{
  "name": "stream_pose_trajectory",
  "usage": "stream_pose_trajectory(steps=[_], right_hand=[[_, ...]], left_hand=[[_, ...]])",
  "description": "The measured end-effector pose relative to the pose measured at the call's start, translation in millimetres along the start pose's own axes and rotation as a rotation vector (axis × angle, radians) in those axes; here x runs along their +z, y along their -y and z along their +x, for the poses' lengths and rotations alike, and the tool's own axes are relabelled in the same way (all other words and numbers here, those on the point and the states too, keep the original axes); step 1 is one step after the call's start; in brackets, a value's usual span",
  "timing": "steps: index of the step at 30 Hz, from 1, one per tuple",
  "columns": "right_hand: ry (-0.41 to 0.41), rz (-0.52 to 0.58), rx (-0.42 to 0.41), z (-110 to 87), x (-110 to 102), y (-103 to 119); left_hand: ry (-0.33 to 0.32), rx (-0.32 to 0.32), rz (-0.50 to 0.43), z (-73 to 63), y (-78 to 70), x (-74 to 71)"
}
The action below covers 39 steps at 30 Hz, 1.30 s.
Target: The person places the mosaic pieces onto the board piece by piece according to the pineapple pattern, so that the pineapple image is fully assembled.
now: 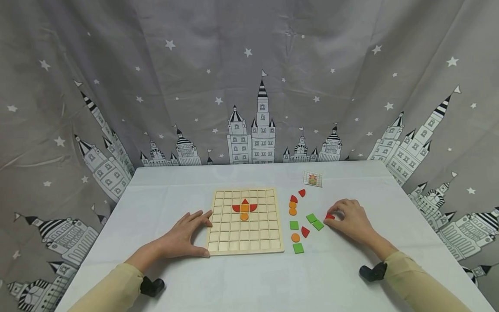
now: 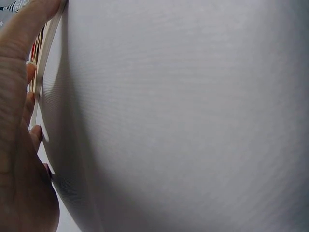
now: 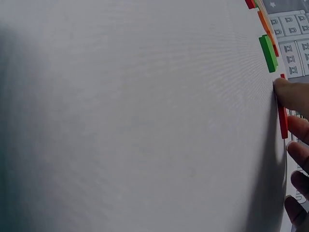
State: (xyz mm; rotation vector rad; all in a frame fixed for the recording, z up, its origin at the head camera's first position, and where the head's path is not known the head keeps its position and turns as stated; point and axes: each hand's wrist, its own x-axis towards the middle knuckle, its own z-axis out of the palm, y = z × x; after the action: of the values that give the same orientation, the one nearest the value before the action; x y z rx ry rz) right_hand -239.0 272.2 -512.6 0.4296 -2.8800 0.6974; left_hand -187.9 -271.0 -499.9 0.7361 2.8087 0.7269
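A wooden grid board (image 1: 234, 247) lies flat on the white table. Near its upper middle sit a red triangle (image 1: 244, 201), an orange square (image 1: 244, 208), an orange circle (image 1: 244, 217) and two red quarter-circle pieces (image 1: 253, 208). My left hand (image 1: 175, 238) rests at the board's left edge, thumb by the near corner and fingers spread higher up. To the right of the loose pieces, my right hand (image 1: 351, 220) pinches a red quarter-circle piece (image 3: 283, 121) between thumb and index finger, low over the tabletop. Green squares (image 1: 318, 225) lie just left of that hand.
Between board and right hand are several loose pieces: green squares (image 1: 298, 248), orange circles (image 1: 295, 237) and red quarter-circles (image 1: 305, 232). A small pattern card (image 1: 312, 179) lies at the back right. Behind the table hangs a grey curtain (image 1: 249, 26) printed with castles.
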Motion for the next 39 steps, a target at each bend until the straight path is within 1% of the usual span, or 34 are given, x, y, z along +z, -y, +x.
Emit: stream_pose_trajectory(steps=[5, 10, 17, 24, 29, 39], right_hand=[[-0.015, 0.015, -0.022, -0.3, 0.1, 2.4], [-0.002, 0.033, -0.04, -1.4, -0.4, 3.3], [-0.016, 0.021, 0.038, -1.4, -0.2, 0.3], [-0.012, 0.041, 0.028, -0.5, 1.3, -0.2], [-0.007, 0.054, 0.051, 0.7, 2.3, 2.6], [-0.038, 0.042, 0.05, 3.5, 6.1, 4.6]], left_hand=[[0.008, -0.017, -0.002, 0.9, -0.1, 0.2], [0.01, -0.025, -0.001, 0.9, -0.5, 0.4], [0.011, -0.023, 0.001, 1.1, -0.5, 0.6], [0.007, -0.015, 0.003, 0.5, 0.4, 0.7], [0.007, -0.015, 0.002, 0.0, 0.0, 0.5], [0.007, -0.018, 0.005, 0.3, -0.2, 0.7]])
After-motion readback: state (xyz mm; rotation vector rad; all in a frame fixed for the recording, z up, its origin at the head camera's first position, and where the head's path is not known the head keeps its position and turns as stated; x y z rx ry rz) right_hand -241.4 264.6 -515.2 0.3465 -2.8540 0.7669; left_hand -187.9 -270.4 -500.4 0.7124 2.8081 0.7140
